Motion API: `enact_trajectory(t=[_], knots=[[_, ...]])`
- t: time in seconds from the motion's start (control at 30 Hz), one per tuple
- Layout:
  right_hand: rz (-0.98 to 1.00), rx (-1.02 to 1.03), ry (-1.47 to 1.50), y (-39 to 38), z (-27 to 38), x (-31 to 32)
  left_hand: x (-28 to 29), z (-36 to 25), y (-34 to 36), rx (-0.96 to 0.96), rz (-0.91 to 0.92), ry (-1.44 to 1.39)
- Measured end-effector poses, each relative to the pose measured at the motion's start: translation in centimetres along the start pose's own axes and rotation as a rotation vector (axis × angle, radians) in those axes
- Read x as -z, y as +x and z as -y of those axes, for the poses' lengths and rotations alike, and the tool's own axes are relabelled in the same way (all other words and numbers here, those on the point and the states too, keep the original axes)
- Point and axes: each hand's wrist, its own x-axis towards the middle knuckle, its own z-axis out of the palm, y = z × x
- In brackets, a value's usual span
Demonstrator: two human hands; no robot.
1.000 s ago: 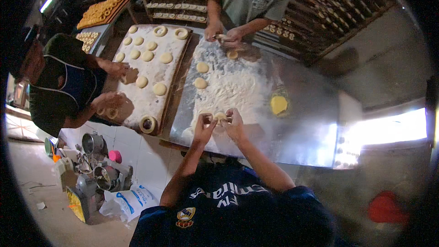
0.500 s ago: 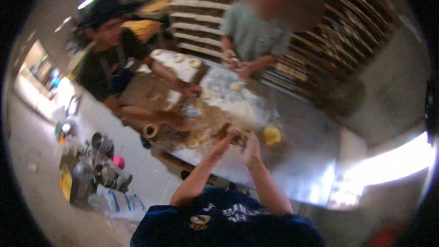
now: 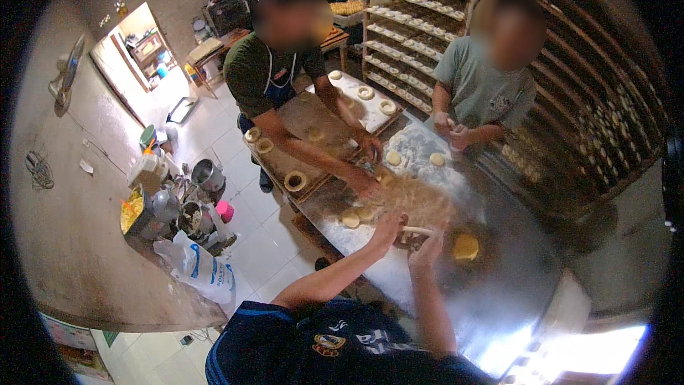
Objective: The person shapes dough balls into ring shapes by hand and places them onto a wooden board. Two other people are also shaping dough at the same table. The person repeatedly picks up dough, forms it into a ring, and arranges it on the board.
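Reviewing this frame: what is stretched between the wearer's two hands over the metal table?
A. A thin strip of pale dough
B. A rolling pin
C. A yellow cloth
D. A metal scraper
A: a thin strip of pale dough spans from the left hand to the right hand above the floured metal table; the yellow lump lies apart, beside the right hand.

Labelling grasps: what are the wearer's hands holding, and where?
A thin roll of dough, stretched between left hand and right hand, fingers pinching each end.
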Motion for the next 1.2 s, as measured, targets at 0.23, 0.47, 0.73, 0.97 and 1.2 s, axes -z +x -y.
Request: enact_trajectory(t=[0.23,0.47,0.73,0.97,1.2], knots=[[0.009,-0.091,-0.055,1.1,-2.6,-1.4,3.8,-1.2,-0.4,-0.067,0.072,0.413],[0.210,-0.143,-0.153,2.1,-6.5,-3.4,8.1,-1.6,0.2,-0.038,0.182,0.514],[0.176,-0.207,-0.326,2.6,-13.3,-10.0,17.1,-3.1,1.7,0.116,0.003,0.470],[0.477,-0.093,-0.766,2.0,-17.2,-18.6,26.5,-5.3,3.1,-0.100,-0.092,0.492],[0.681,0.078,-0.838,5.5,-23.4,-30.4,38.3,-6.2,8.3,-0.301,-0.179,0.212]])
